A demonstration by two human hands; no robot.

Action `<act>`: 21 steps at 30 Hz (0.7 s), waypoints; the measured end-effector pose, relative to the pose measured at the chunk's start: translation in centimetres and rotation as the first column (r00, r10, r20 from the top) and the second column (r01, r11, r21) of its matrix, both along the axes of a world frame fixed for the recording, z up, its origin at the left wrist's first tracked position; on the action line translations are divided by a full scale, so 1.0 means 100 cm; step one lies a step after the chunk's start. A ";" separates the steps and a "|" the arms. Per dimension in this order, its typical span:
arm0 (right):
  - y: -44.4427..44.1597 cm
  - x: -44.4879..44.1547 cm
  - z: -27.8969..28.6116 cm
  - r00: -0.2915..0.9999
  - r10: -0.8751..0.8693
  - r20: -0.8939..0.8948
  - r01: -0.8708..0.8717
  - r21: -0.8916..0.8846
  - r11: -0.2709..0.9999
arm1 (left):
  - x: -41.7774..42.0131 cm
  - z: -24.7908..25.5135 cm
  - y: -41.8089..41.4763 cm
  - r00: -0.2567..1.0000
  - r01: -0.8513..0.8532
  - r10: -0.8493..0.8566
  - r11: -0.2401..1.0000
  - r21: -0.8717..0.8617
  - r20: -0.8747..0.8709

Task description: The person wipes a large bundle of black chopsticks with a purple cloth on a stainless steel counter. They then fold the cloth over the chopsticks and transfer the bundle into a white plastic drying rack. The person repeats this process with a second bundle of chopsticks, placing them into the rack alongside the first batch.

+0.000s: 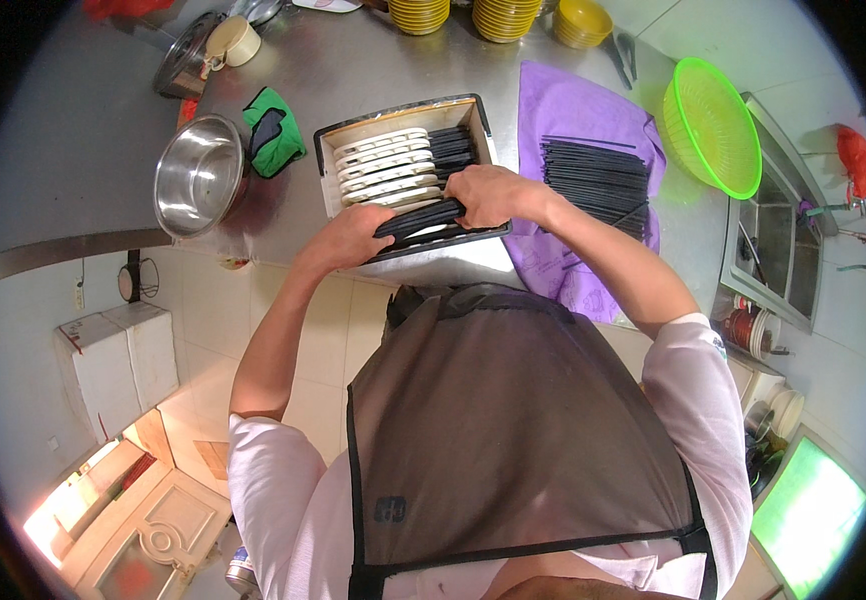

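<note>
Between my hands lies a bundle of black chopsticks (424,218), over the near part of a box (490,142) with a dark rim. My left hand (361,236) grips its left end; my right hand (484,196) grips its right end. White slotted dividers (388,166) stand in rows inside the box, with more black sticks (449,142) at their right. To the right, many loose black chopsticks (596,184) are spread on a purple cloth (553,97) on the steel counter (313,67).
A steel bowl (198,176) and a green cloth (275,131) lie left of the box. Stacked yellow bowls (506,16) and black tongs (624,60) stand at the back. A green plastic basket (712,127) sits at the right, beside a sink (776,225).
</note>
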State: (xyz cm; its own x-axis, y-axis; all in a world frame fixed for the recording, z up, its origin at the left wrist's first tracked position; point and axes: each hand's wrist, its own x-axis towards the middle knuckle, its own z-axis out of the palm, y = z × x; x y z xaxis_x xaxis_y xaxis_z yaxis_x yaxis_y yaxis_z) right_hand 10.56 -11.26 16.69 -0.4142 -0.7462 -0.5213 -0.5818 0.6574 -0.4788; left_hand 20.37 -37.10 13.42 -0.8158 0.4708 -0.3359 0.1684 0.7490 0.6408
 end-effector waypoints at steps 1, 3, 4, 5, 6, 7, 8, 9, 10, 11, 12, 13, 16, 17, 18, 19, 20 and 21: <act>0.000 0.002 0.001 1.000 -0.007 -0.007 0.007 -0.004 1.000 | 0.000 0.000 0.000 1.000 -0.002 0.002 1.000 0.005 -0.003; 0.002 0.003 -0.003 1.000 -0.006 -0.019 0.006 -0.015 1.000 | 0.001 0.004 0.002 0.999 0.002 -0.002 1.000 -0.006 -0.034; 0.004 0.003 -0.012 1.000 0.002 -0.023 -0.003 -0.023 1.000 | 0.001 0.006 0.004 0.999 0.005 -0.006 1.000 -0.012 -0.050; 0.006 0.003 -0.018 1.000 0.010 -0.028 -0.011 -0.031 0.999 | 0.001 0.007 0.004 0.999 0.017 -0.017 1.000 -0.015 -0.034; 0.005 0.004 -0.019 0.999 0.007 -0.032 -0.008 -0.018 1.000 | 0.000 0.007 0.004 0.999 0.028 -0.028 0.999 -0.019 -0.018; 0.005 0.006 -0.018 0.999 0.004 -0.036 -0.004 -0.006 1.000 | 0.000 0.008 0.003 0.999 0.038 -0.038 0.999 -0.023 -0.002; 0.004 0.006 -0.019 0.999 0.001 -0.040 -0.001 0.007 1.000 | 0.000 0.008 0.004 0.999 0.032 -0.032 0.999 -0.022 -0.010; 0.005 0.006 -0.020 0.999 -0.006 -0.044 0.006 -0.013 1.000 | 0.001 0.009 0.004 1.000 0.025 -0.026 0.999 -0.021 -0.017; 0.006 0.005 -0.022 0.999 -0.014 -0.048 0.013 -0.034 0.999 | 0.001 0.009 0.005 1.000 0.019 -0.019 1.000 -0.020 -0.024; 0.007 0.005 -0.022 0.998 -0.023 -0.051 0.020 -0.054 0.998 | 0.001 0.007 0.004 1.000 0.015 -0.016 1.000 -0.011 -0.027; 0.005 0.005 -0.019 0.999 -0.009 -0.040 0.007 -0.045 0.999 | 0.002 0.003 0.003 1.000 0.010 -0.010 1.000 -0.003 -0.030; 0.002 0.005 -0.013 1.000 0.005 -0.030 -0.006 -0.036 0.999 | 0.003 0.001 0.002 0.999 0.004 -0.004 1.000 0.006 -0.032; 0.003 0.003 -0.024 0.999 0.040 -0.011 -0.041 -0.067 0.997 | 0.003 0.000 0.002 1.000 -0.003 0.003 1.000 -0.007 -0.021; 0.005 0.002 -0.030 0.999 0.052 -0.008 -0.052 -0.087 0.995 | 0.002 0.001 0.002 1.000 0.000 0.000 1.000 -0.005 -0.018; 0.006 0.002 -0.029 0.999 0.054 -0.003 -0.054 -0.113 0.992 | 0.003 0.000 0.002 1.000 -0.002 0.002 1.000 -0.002 -0.012; 0.009 0.002 -0.027 0.998 0.056 0.002 -0.056 -0.139 0.989 | 0.004 0.000 0.002 1.000 -0.005 0.005 1.000 0.001 -0.007; 0.011 0.001 -0.025 0.998 0.059 0.006 -0.057 -0.166 0.985 | 0.004 0.001 0.002 1.000 -0.014 0.014 1.000 0.010 -0.010; 0.013 0.001 -0.025 0.998 0.059 0.004 -0.057 -0.195 0.979 | 0.004 0.004 0.004 1.000 -0.021 0.021 1.000 0.018 -0.014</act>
